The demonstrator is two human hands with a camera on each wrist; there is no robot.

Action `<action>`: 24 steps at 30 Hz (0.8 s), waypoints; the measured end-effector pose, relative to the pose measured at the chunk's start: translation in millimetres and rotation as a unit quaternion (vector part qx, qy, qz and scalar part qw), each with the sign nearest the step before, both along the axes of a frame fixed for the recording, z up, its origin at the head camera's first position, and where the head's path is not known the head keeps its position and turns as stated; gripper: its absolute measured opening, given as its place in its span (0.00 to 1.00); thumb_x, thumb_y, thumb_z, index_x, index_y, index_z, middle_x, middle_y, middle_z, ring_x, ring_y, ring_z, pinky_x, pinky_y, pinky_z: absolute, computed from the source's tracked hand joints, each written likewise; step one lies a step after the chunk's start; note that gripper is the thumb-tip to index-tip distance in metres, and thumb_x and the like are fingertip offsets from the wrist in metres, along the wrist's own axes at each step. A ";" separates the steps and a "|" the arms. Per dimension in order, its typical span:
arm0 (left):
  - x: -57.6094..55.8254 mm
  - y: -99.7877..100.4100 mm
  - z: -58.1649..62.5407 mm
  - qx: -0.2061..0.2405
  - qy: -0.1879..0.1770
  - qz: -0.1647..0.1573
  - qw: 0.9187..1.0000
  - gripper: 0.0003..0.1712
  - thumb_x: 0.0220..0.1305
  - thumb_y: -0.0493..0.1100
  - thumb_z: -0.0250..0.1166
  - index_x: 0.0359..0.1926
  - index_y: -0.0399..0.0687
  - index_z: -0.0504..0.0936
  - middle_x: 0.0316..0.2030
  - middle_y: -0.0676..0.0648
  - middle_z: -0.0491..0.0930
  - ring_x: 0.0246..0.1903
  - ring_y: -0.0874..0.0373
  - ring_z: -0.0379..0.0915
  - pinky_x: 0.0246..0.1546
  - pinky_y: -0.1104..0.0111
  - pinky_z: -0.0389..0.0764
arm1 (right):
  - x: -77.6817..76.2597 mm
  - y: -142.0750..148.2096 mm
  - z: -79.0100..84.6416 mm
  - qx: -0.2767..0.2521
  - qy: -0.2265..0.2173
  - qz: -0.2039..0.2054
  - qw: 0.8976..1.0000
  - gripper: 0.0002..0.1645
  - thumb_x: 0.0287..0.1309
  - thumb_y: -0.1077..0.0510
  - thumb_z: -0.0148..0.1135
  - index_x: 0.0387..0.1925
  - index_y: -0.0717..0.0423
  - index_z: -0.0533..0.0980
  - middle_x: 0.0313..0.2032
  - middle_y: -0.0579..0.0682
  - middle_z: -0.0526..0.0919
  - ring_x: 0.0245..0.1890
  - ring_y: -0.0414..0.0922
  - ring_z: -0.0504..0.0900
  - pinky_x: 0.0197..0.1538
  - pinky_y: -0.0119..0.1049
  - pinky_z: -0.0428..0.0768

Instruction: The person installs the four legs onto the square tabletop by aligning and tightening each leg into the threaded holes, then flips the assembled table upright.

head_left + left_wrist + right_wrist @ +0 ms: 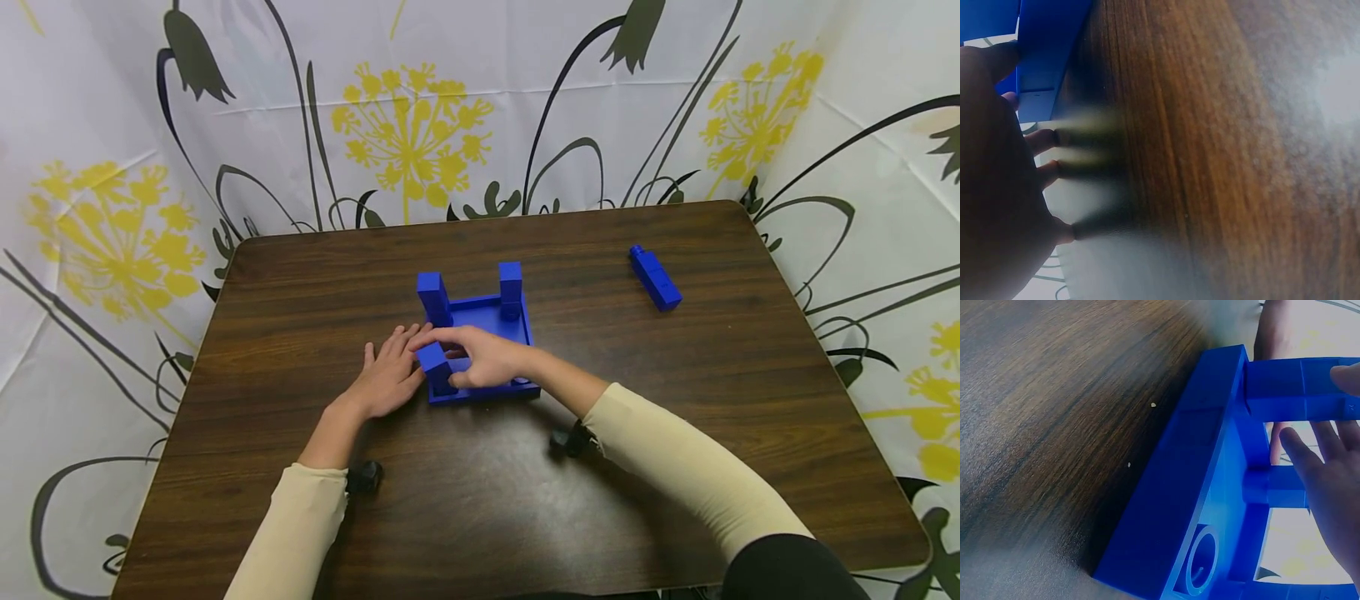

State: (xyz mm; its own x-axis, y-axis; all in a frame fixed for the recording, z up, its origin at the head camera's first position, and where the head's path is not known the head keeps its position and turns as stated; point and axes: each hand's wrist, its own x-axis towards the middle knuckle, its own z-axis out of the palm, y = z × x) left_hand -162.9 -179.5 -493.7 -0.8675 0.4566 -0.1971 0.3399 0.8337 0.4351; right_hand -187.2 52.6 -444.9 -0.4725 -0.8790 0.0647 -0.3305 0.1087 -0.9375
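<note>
A square blue base (pixel 483 397) with raised edges lies on the table, like a small table turned upside down. My right hand (pixel 491 358) grips a square blue leg (pixel 433 358) at its near left corner, thumb on the near side. In the right wrist view that leg (pixel 1279 390) stands in its corner, and a round socket (pixel 1202 559) shows bare at the near right corner. Two more legs, far left (pixel 432 293) and far right (pixel 511 287), stand upright. My left hand (pixel 386 383) rests beside the base, fingers spread, thumb against its side (pixel 1047 56).
A loose blue leg (pixel 656 279) with a narrow round end lies at the back right of the brown wooden table (pixel 675 400). Flower-printed cloth (pixel 465 108) hangs behind the table and at both sides.
</note>
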 end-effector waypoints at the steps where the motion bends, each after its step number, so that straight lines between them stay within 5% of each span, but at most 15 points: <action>1: 0.1 -0.1 0.1 0.001 0.000 0.000 1.000 0.37 0.76 0.59 0.43 0.79 0.62 0.40 0.77 0.43 0.43 0.75 0.42 0.29 0.62 0.31 0.31 | -0.1 -0.1 0.3 -0.003 -0.007 0.004 1.000 0.41 0.51 0.75 0.57 0.69 0.60 0.64 0.69 0.52 0.65 0.69 0.41 0.61 0.66 0.41 0.65; 13: 1.3 -0.6 2.6 0.007 -0.006 -0.001 1.000 0.38 0.73 0.48 0.45 0.79 0.59 0.41 0.77 0.42 0.42 0.75 0.42 0.29 0.61 0.30 0.30 | -0.9 -1.3 1.3 0.007 -0.018 0.008 1.000 0.35 0.56 0.76 0.56 0.67 0.65 0.66 0.65 0.58 0.70 0.67 0.43 0.67 0.64 0.37 0.69; 24: 0.7 0.0 3.0 0.009 -0.005 0.000 1.000 0.37 0.75 0.50 0.45 0.79 0.58 0.42 0.77 0.42 0.43 0.75 0.41 0.30 0.61 0.29 0.31 | -1.6 -1.2 1.4 0.006 -0.032 0.015 0.999 0.34 0.58 0.78 0.57 0.67 0.68 0.65 0.65 0.63 0.70 0.67 0.44 0.67 0.65 0.38 0.67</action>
State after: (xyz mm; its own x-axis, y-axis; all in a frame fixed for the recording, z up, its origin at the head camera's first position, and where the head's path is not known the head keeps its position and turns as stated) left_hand -162.3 -179.5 -490.8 -0.8655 0.4605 -0.1970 0.3362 0.8257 0.4530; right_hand -188.8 51.4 -443.5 -0.4482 -0.8936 0.0241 -0.2739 0.1116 -0.9553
